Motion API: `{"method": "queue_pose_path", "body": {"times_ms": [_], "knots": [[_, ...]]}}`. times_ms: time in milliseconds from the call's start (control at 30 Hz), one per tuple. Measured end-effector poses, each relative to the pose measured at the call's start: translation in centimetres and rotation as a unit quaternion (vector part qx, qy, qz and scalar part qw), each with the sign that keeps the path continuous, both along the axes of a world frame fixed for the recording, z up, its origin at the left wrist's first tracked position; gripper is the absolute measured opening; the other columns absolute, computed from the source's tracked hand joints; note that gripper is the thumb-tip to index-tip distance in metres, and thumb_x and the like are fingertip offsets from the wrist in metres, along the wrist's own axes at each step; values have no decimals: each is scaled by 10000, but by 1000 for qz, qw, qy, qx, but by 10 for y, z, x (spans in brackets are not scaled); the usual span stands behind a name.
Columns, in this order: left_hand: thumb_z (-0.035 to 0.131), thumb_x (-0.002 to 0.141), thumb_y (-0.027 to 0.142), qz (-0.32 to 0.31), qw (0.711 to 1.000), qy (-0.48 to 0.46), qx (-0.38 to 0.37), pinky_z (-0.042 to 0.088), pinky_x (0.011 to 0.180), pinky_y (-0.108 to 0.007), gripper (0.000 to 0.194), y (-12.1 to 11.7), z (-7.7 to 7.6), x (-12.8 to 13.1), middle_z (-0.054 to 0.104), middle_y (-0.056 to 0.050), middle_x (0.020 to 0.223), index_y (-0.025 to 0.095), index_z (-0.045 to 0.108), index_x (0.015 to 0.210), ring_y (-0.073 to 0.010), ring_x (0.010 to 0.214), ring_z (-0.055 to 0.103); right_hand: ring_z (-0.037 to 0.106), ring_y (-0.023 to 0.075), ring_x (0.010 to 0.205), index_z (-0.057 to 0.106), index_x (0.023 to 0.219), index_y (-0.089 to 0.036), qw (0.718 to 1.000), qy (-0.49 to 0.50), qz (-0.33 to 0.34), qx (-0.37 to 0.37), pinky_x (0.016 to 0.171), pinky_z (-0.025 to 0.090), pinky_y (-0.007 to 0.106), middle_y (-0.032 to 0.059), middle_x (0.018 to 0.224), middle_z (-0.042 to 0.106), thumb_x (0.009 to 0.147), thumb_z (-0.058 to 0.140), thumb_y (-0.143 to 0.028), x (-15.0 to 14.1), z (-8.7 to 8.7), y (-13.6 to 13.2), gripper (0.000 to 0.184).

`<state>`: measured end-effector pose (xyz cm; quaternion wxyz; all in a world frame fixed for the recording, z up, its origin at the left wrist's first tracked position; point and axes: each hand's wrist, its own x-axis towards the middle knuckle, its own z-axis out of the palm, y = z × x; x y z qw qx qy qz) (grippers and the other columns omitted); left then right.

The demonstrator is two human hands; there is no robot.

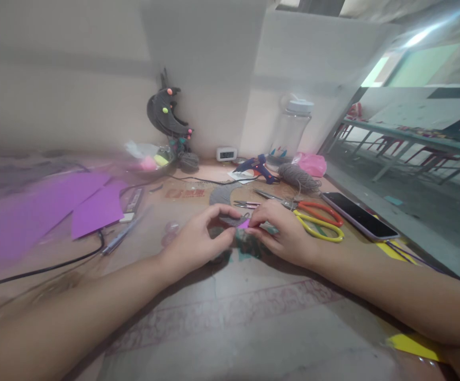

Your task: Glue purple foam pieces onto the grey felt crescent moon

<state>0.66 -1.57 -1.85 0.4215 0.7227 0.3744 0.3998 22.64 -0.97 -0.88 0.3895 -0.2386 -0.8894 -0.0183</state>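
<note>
- While your forearms reach in from both sides, your two hands meet over the middle of the tabletop (230, 323), fingertips close together.
- Your left hand (204, 235) pinches a small grey piece (233, 221) between thumb and forefinger, the thumb below and the forefinger above.
- Your right hand (279, 228) has its thumb and forefinger pressed on the edge of a small purple piece (244, 224), which sits right against the grey one, in the narrow space between your hands. You cannot tell from here whether the two are joined.
- Just beyond your fingers lie a flat grey crescent (222, 194) and a pair of small snips (249, 205).
- Beside your right hand are scissors (297, 206) with one orange and one yellow handle; a phone (359, 214) lies to the right of them.
- Farther back, you have a blue glue gun (260, 168), a grey ball of yarn (298, 176), a clear bottle (289, 129) and a small white clock (226, 154).
- To your left, purple sheets (99, 209) overlap, with a pen (123, 233) near them.
</note>
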Motion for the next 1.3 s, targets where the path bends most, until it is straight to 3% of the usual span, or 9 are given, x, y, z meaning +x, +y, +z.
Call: {"method": "queue_pose_path", "body": {"times_ms": [133,433,900,1100,1300], "knots": [[638,847,326,7,1000,20,21,561,803,-304,251,-1,2,0,697,-42,1057,214,617,1071,-180,929,683,562,173,740,568,864,-205,1000,-4,-1,-1,703,444,314,35,775,643,958,578,-290,-1,1,-1,128],[622,836,266,27,998,38,32,568,754,-269,181,-4,10,0,737,-27,1005,215,654,1007,-160,840,703,561,168,729,570,862,-206,1000,3,10,12,706,442,306,29,764,650,959,578,-279,-2,2,1,122],[617,853,280,9,1000,11,15,562,844,-337,200,-2,8,1,730,-49,1044,226,666,1040,-189,897,692,563,176,720,563,857,-212,1000,11,4,16,692,443,306,34,757,644,973,542,-296,-1,2,2,145],[657,838,291,-5,1000,8,29,538,871,-313,235,-2,6,1,706,-47,1057,207,639,1056,-181,958,672,570,176,740,562,868,-208,1000,-4,6,12,712,440,318,36,774,653,956,575,-255,-1,1,2,100],[619,886,364,-5,1000,1,3,528,827,-302,225,-2,6,1,710,-53,1043,202,633,1043,-171,899,672,552,171,760,554,934,-217,997,60,-9,-49,709,464,321,27,827,587,948,582,-301,0,0,0,90]]}}
